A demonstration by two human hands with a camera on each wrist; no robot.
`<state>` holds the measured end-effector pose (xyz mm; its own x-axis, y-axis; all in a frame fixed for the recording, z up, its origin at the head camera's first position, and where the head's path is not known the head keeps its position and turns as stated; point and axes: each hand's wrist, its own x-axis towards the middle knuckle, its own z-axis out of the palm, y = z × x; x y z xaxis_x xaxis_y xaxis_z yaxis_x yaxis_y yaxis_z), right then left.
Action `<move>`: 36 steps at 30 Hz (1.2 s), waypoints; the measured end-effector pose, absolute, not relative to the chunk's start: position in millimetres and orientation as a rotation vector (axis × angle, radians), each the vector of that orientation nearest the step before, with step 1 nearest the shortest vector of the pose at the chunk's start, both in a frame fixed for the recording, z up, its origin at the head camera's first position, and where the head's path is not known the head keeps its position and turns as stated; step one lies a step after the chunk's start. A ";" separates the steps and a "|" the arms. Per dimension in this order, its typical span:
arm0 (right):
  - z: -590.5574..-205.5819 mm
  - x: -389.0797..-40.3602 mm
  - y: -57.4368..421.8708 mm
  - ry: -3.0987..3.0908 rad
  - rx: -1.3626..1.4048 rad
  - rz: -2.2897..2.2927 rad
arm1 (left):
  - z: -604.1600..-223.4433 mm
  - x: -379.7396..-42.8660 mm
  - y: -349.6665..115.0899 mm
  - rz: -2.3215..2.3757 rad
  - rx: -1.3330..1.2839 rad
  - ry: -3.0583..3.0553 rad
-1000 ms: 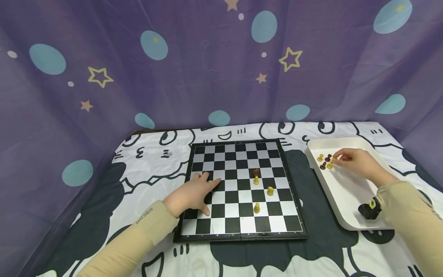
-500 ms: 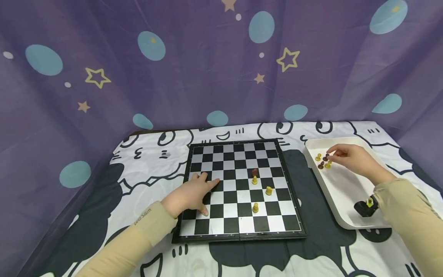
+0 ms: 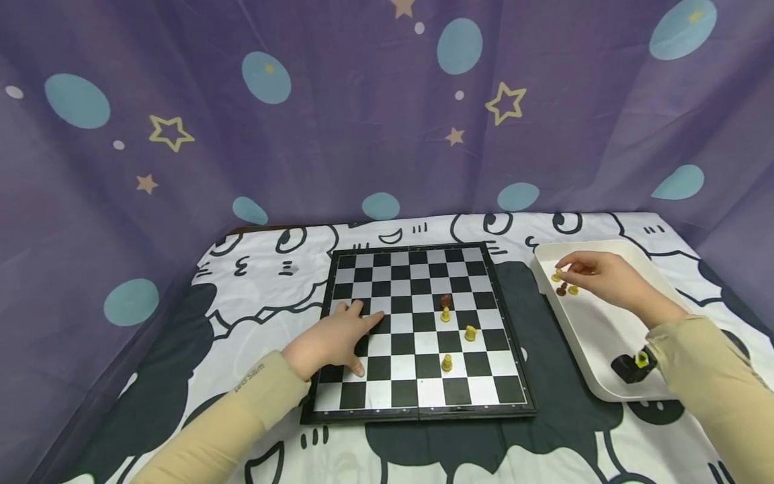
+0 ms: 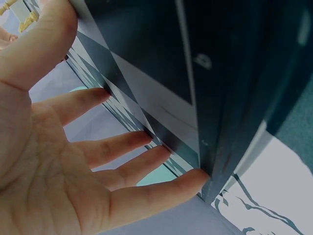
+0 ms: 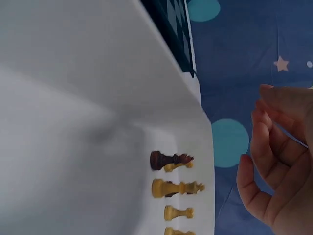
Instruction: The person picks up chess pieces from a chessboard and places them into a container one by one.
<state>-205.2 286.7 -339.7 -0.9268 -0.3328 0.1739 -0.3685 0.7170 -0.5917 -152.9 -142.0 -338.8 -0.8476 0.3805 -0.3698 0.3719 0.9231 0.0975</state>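
Observation:
My left hand (image 3: pixel 341 335) lies spread on the left side of a black-and-white chessboard (image 3: pixel 402 346). In the left wrist view its fingers (image 4: pixel 127 144) are straight and apart along the board's squares. My right hand (image 3: pixel 605 277) hovers over the far left corner of a white tray (image 3: pixel 598 329), thumb and forefinger near each other. The right wrist view shows those fingers (image 5: pixel 261 142) loosely curled, with no piece visible between them. Beneath them in the tray stand several small yellow chess pieces (image 5: pixel 164 188) and brown ones (image 5: pixel 159 160).
On the board's right half stand a brown chess piece (image 3: pixel 445 300), a yellow pawn (image 3: pixel 445 315) and two more yellow pieces, one a rook (image 3: pixel 447 364). A patterned cloth (image 3: pixel 290 255) covers the table. Behind it hangs a purple curtain (image 3: pixel 338 134).
My right hand has drifted left over the tray's chess pieces, toward the tray's left wall. The left hand and the pieces on the board have stayed put.

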 end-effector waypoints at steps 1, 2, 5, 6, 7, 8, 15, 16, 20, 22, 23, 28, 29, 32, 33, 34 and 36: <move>-339.4 -204.8 285.1 -2.846 0.610 1.027 | -338.8 -153.1 -141.8 0.033 0.548 2.695; -338.9 -204.3 283.5 -2.838 0.630 1.050 | -338.5 -153.2 -141.6 0.034 0.547 2.695; -336.4 -202.5 277.6 -2.834 0.666 1.085 | -338.1 -153.1 -141.0 0.035 0.548 2.696; -335.1 -201.8 275.3 -2.839 0.671 1.079 | -338.2 -153.0 -140.8 0.035 0.549 2.695; -333.5 -200.9 272.9 -2.848 0.672 1.064 | -338.3 -153.0 -140.7 0.036 0.550 2.695; -331.5 -199.9 270.2 -2.858 0.671 1.045 | -338.3 -152.9 -140.7 0.035 0.550 2.695; -320.7 -192.1 248.8 -2.901 0.664 0.959 | -338.2 -152.7 -140.4 0.046 0.539 2.692; -319.9 -190.9 245.5 -2.906 0.661 0.951 | -338.2 -152.7 -140.4 0.046 0.539 2.693; -317.9 -186.5 231.4 -2.917 0.705 0.956 | -338.4 -153.2 -140.5 0.046 0.539 2.696; -318.6 -185.1 224.8 -2.923 0.737 0.968 | -338.6 -153.1 -140.5 0.049 0.538 2.695; -319.2 -184.7 221.7 -2.925 0.757 0.975 | -338.7 -153.3 -140.6 0.050 0.537 2.695; -327.4 -185.4 209.3 -2.948 0.845 0.984 | -339.4 -153.7 -140.8 0.050 0.538 2.696; -329.7 -185.8 207.3 -2.955 0.861 0.987 | -339.5 -153.9 -140.9 0.049 0.539 2.696; -336.4 -187.4 201.3 -2.966 0.921 1.003 | -339.4 -154.0 -141.0 0.045 0.540 2.693; -338.4 -187.8 199.4 -2.966 0.943 1.008 | -339.5 -154.1 -141.0 0.044 0.539 2.692; -340.3 -188.1 197.6 -2.969 0.963 1.014 | -339.7 -154.2 -141.0 0.042 0.539 2.691; -343.5 -188.7 193.8 -2.971 1.011 1.023 | -340.0 -154.4 -141.4 0.037 0.540 2.692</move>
<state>-188.7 193.8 -343.5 -0.8010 -0.5969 0.0456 -0.4986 0.6230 -0.6028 -154.4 -141.4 -340.0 -0.8482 0.3759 -0.3732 0.3654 0.9253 0.1014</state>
